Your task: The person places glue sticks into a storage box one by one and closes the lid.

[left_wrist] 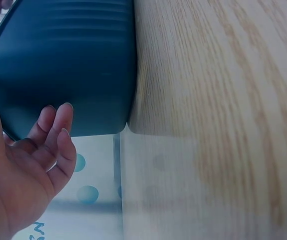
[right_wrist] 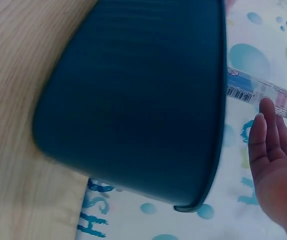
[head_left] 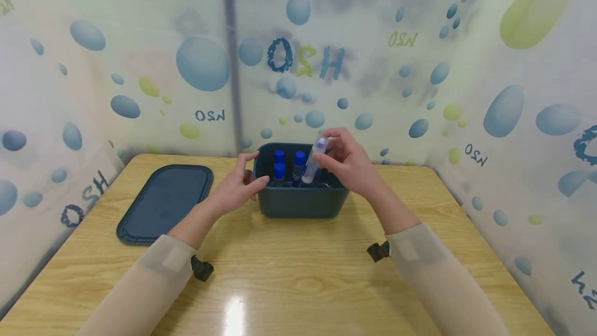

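Note:
My right hand (head_left: 347, 162) pinches a clear plastic tube (head_left: 313, 162) between thumb and fingers. The tube leans, with its lower end inside a dark teal storage bin (head_left: 303, 204). Printed text and a barcode show on the tube (right_wrist: 241, 86) in the right wrist view. Several blue-capped bottles (head_left: 299, 159) stand upright in the bin. At the bin's left end, my left hand (head_left: 235, 188) holds the rim, thumb over the front corner and index finger along the side. Its other fingers (left_wrist: 63, 120) curl loosely beside the end wall.
A dark flat lid (head_left: 168, 204) lies on the wooden table (head_left: 289, 268) to the left of the bin. A printed curtain (head_left: 205, 19) hangs directly behind the table, with more at both sides. Black wrist cameras (head_left: 201, 268) sit at both cuffs.

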Demonstrator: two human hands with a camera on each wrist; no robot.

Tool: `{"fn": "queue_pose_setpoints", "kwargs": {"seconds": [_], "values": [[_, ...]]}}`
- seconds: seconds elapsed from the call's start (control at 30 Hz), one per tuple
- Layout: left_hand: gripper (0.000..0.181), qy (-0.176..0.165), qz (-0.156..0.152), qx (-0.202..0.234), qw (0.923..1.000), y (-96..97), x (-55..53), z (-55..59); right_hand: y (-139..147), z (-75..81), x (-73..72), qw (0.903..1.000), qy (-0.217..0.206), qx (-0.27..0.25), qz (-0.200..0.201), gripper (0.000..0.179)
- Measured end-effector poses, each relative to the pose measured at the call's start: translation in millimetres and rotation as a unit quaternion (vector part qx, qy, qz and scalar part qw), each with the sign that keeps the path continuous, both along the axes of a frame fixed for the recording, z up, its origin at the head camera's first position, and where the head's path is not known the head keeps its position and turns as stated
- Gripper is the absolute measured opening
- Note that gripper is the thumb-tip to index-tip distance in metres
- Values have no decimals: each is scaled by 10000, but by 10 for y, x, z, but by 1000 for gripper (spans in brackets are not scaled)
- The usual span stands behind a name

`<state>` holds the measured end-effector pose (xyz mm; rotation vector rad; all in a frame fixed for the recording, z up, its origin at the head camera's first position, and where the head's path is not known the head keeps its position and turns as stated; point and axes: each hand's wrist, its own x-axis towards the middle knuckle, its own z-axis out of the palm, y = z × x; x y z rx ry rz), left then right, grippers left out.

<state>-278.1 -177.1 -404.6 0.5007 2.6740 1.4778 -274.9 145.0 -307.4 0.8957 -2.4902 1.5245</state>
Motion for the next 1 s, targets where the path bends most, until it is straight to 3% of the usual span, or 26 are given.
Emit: {"fn": "queue_pose_setpoints", "kwargs": {"seconds": [0.5,1.0], "values": [[85,-15,-3,42,10000,6,-5,-2,-34,-275,-276,9987,-292,331,-254,37],[84,-21,-35,45,10000,-2,-5,-12,-148,-311,-379,9980,-452,411,-168,32]]}}
